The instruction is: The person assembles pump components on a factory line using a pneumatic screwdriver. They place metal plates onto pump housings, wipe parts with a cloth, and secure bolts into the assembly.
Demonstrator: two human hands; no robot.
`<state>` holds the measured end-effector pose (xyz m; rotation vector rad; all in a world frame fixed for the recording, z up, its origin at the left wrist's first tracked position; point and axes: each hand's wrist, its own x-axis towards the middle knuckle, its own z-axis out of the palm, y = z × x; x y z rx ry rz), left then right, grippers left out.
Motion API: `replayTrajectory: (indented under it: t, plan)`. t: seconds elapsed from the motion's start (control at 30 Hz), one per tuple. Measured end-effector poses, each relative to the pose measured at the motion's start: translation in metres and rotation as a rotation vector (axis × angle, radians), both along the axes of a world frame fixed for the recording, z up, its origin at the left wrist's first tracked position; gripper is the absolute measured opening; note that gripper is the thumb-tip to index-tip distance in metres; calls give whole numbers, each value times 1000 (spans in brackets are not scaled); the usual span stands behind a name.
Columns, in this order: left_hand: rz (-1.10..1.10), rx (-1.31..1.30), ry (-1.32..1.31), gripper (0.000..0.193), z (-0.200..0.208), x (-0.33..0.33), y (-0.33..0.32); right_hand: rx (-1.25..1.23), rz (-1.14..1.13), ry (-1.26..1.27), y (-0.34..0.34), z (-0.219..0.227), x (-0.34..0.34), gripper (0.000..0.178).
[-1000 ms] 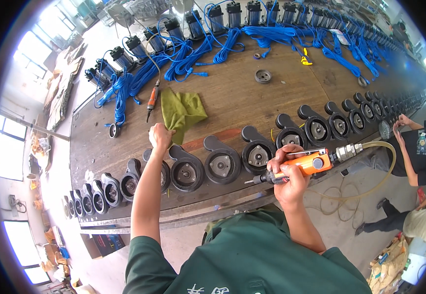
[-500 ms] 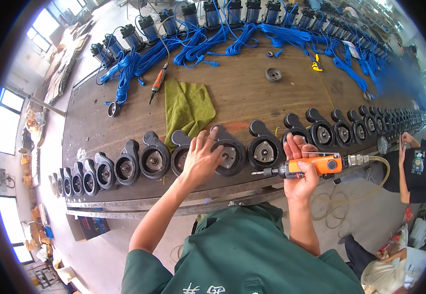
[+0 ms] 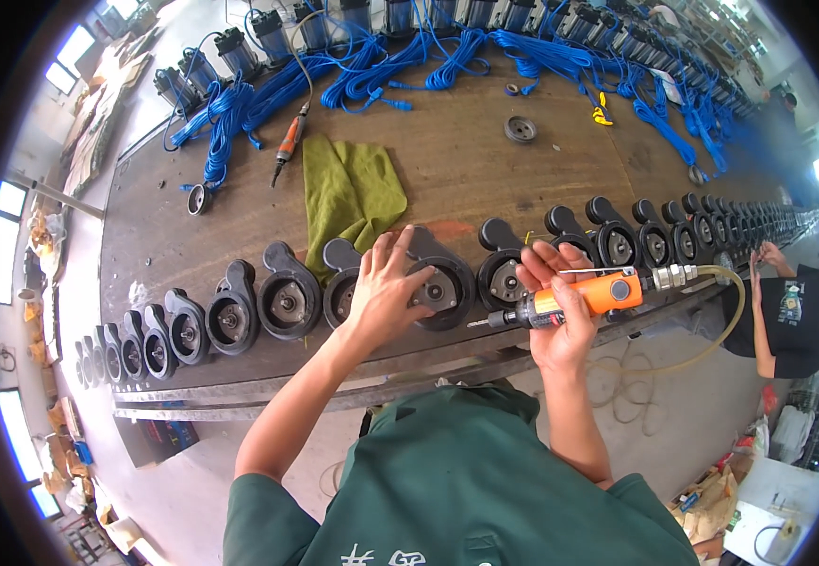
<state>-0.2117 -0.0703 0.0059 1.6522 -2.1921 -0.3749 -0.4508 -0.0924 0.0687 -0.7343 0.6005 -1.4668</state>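
A long row of round black pump housings, each with a side outlet and a metal centre, runs along the table's near edge. Over the left rim of one pump housing lies my left hand, fingers spread and thumb near the metal centre. My right hand has its thumb wrapped across an orange air drill, its other fingers partly raised. The drill is roughly level, its thin bit pointing left just below the housing's right side, and I see no clear contact. A pale hose leads off its rear.
Behind the row lie a green cloth, another orange air tool, a loose black ring and yellow-handled cutters. Motors with coiled blue cables line the far side. A co-worker stands at the right.
My right hand has brought the drill left, nearer the housing under my left hand. The left hand stays at that housing, its thumb closer to the centre. The whole view has shifted slightly.
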Motion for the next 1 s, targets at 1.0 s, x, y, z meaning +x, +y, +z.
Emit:
replayTrajectory:
  t: [1.0]
  plan:
    - [288, 228, -126, 48, -11, -23, 3, -222, 232, 449, -31, -65, 62, 29]
